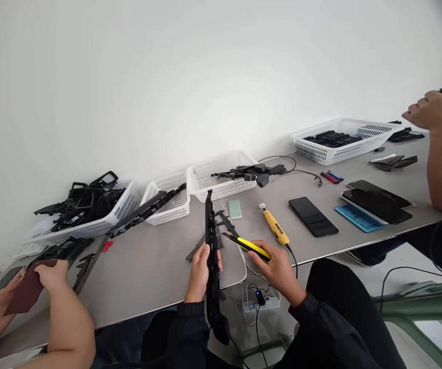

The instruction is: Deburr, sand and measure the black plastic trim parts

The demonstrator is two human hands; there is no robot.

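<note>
My left hand (201, 272) is closed around a long black plastic part (212, 277), which stands roughly upright over the table's front edge. A yellow and black utility knife (252, 248) is gripped in my right hand (278, 269), its blade pointing left toward the part with a small gap between them. Behind the part lie a caliper (226, 223) and a grey piece (198, 247), partly covered by it. To the right of the knife rests a yellow rotary tool (275, 224) with a cord.
White baskets (167, 215) with black parts line the wall. A phone (313, 216), a blue tray (359, 218) and markers (332, 177) lie to the right. A co-worker's hands (52, 274) hold brown sheet at left; another co-worker's hand (440, 110) is at right. A power strip (263, 304) sits below.
</note>
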